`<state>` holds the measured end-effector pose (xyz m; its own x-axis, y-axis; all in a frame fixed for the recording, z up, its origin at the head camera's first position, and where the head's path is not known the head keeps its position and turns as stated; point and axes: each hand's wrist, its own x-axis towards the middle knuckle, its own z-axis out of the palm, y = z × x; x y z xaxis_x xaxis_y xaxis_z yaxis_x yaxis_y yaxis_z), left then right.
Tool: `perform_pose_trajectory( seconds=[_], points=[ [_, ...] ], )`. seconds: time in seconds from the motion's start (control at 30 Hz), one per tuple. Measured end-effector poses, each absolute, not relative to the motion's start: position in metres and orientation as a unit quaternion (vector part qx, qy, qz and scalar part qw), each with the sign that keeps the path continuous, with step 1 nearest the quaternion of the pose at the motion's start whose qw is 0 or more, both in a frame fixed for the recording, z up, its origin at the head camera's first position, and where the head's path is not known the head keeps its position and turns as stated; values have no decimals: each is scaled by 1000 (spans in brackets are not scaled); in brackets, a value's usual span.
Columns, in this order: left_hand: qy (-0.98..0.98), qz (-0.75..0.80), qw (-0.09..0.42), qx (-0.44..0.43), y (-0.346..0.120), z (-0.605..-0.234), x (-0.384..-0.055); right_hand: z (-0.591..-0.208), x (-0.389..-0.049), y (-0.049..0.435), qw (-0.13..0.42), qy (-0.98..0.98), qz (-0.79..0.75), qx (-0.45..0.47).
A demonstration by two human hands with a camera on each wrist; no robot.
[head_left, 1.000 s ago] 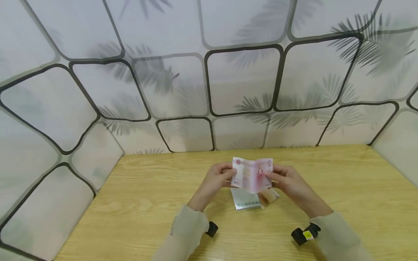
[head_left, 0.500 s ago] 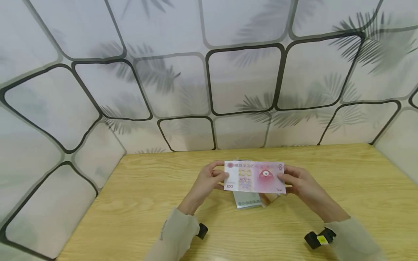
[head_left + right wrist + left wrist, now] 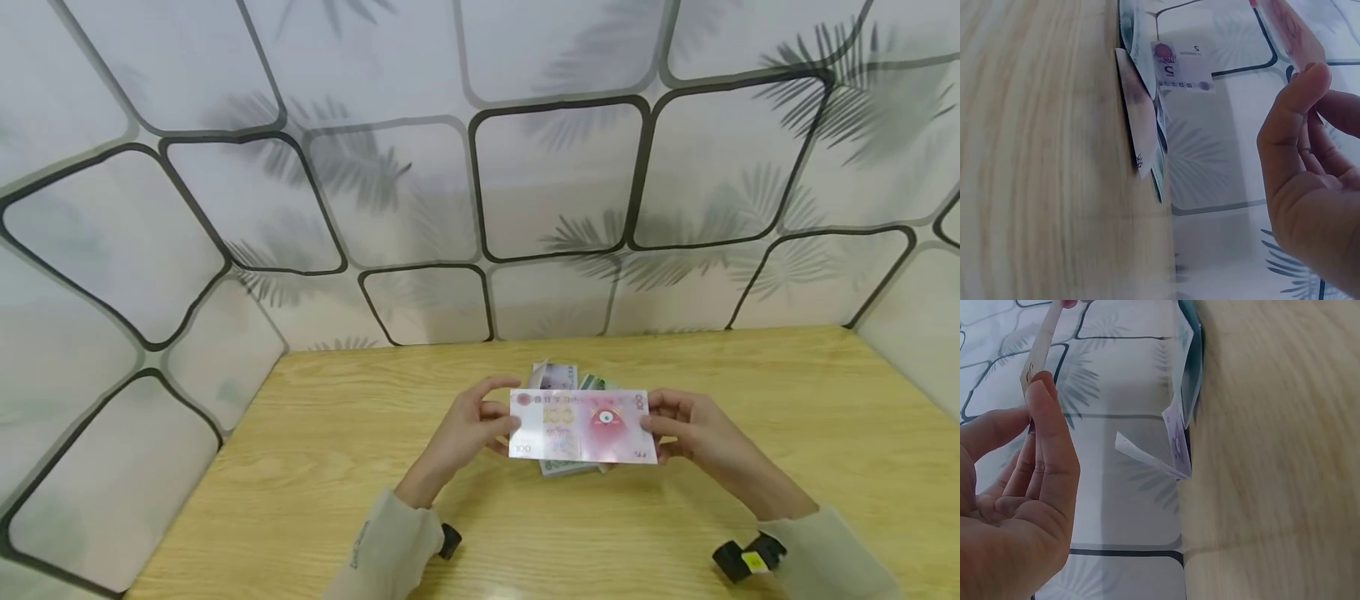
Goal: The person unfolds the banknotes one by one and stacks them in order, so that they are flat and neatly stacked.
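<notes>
A pink 100 banknote (image 3: 583, 427) is stretched flat between both hands, above the table. My left hand (image 3: 474, 419) pinches its left end between thumb and fingers; the left wrist view shows the note (image 3: 1044, 344) nearly edge-on at the thumb tip. At the opposite end my right hand (image 3: 686, 425) pinches the note (image 3: 1294, 31) the same way. Beneath it, partly hidden, lies a loose pile of folded banknotes (image 3: 561, 377). A purple 5 note (image 3: 1182, 67) sticks up from the pile, with a green note (image 3: 1137, 37) and a brownish note (image 3: 1138, 112) beside it.
The pile rests on a wooden table (image 3: 337, 467). Behind the table stands a pale wall covering (image 3: 558, 183) with dark outlines and leaf prints, which also runs along both sides. A black wrist camera (image 3: 750, 557) sits at the right cuff.
My hands have moved apart and the folded 100 note has opened out flat between them. It has since come slightly lower, showing more of the pile's far side.
</notes>
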<state>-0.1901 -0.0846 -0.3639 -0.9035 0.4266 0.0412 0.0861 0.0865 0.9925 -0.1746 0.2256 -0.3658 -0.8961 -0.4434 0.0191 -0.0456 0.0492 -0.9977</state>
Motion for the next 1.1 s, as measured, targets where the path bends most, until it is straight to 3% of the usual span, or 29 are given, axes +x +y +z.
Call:
perform_pose_trajectory(
  seconds=[0.53, 1.1],
  points=[
    [718, 652, 165, 180, -89, -373, -174, -372, -164, 229, 151, 723, -641, -210],
    [756, 599, 193, 178, -89, -380, -162, -386, -165, 230, 254, 697, -614, -269]
  ],
)
